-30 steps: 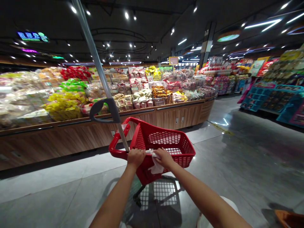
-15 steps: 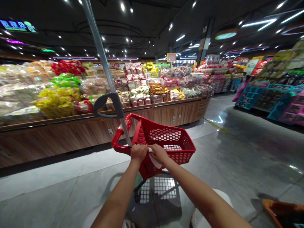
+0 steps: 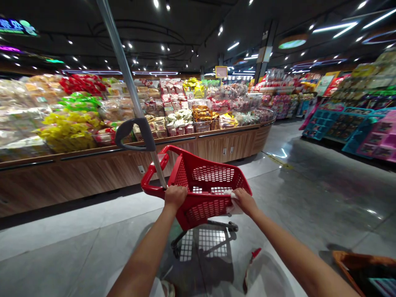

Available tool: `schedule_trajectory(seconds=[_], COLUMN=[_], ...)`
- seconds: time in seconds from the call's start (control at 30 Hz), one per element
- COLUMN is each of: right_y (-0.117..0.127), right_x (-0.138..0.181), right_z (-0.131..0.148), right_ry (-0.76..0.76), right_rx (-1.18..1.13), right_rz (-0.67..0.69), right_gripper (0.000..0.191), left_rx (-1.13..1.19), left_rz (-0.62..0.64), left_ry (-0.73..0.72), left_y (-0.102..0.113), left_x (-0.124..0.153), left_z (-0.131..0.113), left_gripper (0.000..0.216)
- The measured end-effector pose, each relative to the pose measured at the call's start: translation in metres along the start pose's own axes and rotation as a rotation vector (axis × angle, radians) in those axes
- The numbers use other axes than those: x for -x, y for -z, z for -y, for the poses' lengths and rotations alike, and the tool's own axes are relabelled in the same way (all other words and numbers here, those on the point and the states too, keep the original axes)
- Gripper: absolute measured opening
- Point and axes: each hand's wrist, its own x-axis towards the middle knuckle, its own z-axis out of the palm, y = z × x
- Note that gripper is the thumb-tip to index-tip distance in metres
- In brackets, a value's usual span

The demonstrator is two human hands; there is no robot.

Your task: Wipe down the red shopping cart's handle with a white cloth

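Note:
A red plastic shopping cart (image 3: 210, 208) stands side-on before me, its mesh basket facing right and its push handle at the left. My left hand (image 3: 175, 195) is closed over the near rim of the basket, close to the handle end. Further along that rim, at the front corner, my right hand (image 3: 245, 200) is closed on a white cloth or wipe (image 3: 234, 205), pressed against the edge; part of it hangs down outside. Rising past the handle is a grey metal pole (image 3: 123, 66) with a dark grey loop grip (image 3: 136, 134).
A wood-panelled display counter (image 3: 198, 154) heaped with packaged snacks runs behind the cart. Blue and pink racks (image 3: 343, 128) stand at the right. An orange-rimmed bin (image 3: 343, 264) is at the lower right. Grey tiled floor (image 3: 293, 198) lies between.
My right hand has slid the white cloth rightward along the near rim, from beside my left hand to the front corner. My left hand stays on the rim. The view has shifted slightly.

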Motion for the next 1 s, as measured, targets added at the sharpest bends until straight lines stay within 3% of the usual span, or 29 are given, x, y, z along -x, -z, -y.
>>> schedule_trajectory(seconds=[0.1,0.3,0.4,0.5,0.73,0.8,0.9,1.0], right_y=[0.0,-0.008,-0.01,-0.012,-0.006,0.0,0.005,0.001], right_x=[-0.004,-0.048,-0.057,-0.049,0.007,0.019,0.023,0.01], right_z=[0.023,0.155,0.192,0.175,0.026,0.0,0.001,0.043], right_ry=[0.003,0.2,0.228,0.261,0.112,0.042,-0.013,0.037], right_rx=[-0.044,-0.194,-0.212,-0.181,-0.016,0.004,0.017,-0.007], right_rz=[-0.015,-0.094,-0.112,-0.1,-0.053,-0.05,-0.064,-0.104], right_gripper=[0.025,0.028,0.023,0.024,0.022,0.022,0.023,0.023], left_rx=[0.009,0.033,0.032,0.019,0.03,0.041,0.051,0.065], left_rz=[-0.008,-0.002,0.032,0.049,-0.009,-0.02,-0.015,0.021], left_ry=[0.014,0.009,-0.033,-0.062,-0.046,-0.027,-0.017,-0.057], left_y=[0.0,0.002,0.005,0.008,0.006,0.004,0.003,0.006], left_x=[-0.001,0.0,0.003,0.005,0.005,0.004,0.001,-0.004], left_z=[-0.006,-0.01,-0.006,-0.001,0.001,-0.002,-0.006,-0.008], left_gripper=[0.051,0.049,0.046,0.044,0.046,0.047,0.047,0.046])
